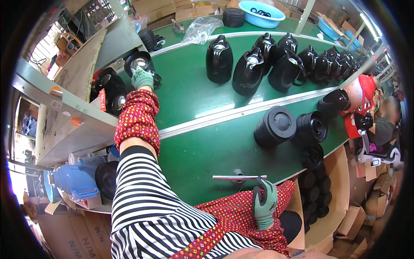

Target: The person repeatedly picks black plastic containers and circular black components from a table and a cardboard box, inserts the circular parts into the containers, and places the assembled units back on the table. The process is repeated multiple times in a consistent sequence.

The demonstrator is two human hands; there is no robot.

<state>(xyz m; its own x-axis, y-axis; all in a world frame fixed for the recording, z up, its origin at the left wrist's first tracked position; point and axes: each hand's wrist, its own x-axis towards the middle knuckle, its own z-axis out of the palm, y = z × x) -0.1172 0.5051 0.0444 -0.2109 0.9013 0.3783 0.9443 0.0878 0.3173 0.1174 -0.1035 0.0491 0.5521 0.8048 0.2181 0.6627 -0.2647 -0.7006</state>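
Observation:
My left arm reaches far left across the green table (189,97). The gloved left hand (142,78) has its fingers at the silver mouth of a black jug (139,60), which lies tilted beside the shelf. Part of the grip is hidden by the back of the hand. Close to my body, the gloved right hand (264,205) has its fingertips at the right end of a metal crossbar (228,177) on a short post. Its fingers are bent with the thumb apart, and nothing shows in the palm.
Several upright black jugs (219,60) line the far side. Stacked black lids (276,125) stand right of centre. A cardboard box (336,190) holds round black parts. Blue basin (263,17) and clear plastic bag (202,30) are at the back; a person (381,125) sits at right.

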